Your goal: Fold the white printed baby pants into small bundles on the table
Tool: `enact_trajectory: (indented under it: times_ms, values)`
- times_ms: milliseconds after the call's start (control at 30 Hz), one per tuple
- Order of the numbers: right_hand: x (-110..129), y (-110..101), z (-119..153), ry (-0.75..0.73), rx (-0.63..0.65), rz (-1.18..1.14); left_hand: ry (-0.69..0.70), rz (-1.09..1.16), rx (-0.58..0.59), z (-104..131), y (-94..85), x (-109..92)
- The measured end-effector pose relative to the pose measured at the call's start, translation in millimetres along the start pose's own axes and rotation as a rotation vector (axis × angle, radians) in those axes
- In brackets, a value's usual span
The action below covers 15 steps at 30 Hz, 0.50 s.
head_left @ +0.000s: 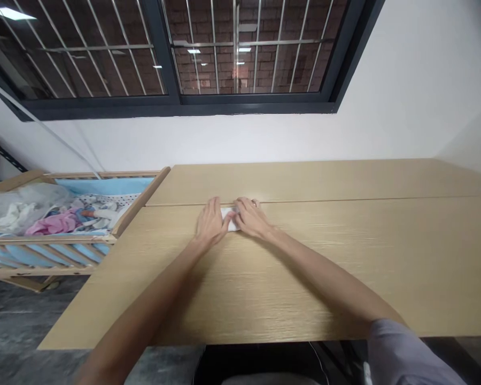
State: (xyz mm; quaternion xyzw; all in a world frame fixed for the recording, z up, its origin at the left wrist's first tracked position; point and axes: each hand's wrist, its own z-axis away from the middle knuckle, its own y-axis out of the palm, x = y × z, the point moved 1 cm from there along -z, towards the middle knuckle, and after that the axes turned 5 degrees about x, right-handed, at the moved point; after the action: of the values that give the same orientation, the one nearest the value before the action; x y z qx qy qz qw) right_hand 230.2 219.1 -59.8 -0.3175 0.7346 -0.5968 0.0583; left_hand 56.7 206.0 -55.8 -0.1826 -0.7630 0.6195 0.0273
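A small white piece [230, 219], which looks like folded paper or tissue, lies flat on the wooden table [344, 256] between my hands. My left hand [211, 222] rests palm down along its left side. The fingers there are stretched forward and the thumb touches the near left edge. On the right end, my right hand [251, 216] has bent fingers and its thumb pressed on the white piece. Part of that end is hidden under the fingers.
A seam [324, 200] runs across the table just beyond my hands. On the left stands a wooden crib [140, 206] with a blue lining, holding clothes [58, 220] and a plastic bag. Behind the table is a white wall [244, 139] below a barred window [248, 104].
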Motion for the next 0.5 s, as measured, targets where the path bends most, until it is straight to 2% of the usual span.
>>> enact_trajectory:
  times_ms: [100,167,267,367,500]
  values:
    - [5.2,9.8,8.8,-0.191,0.168,0.059,0.122,0.018,0.080,9.5,16.8,-9.3]
    - [2.7,16.4,13.4,-0.203,0.225,0.081,0.146,0.024,0.125,12.1,27.7,-8.0]
    - [-5.9,18.6,20.7,-0.168,0.222,0.077,0.149,0.025,0.156,13.4,35.5,3.5]
    - [-16.2,11.8,29.9,-0.156,0.219,0.053,0.150,0.019,0.172,16.0,31.9,18.8]
    - [-29.4,-3.2,41.9,-0.138,0.246,-0.006,0.161,-0.005,0.166,26.4,14.4,32.0]
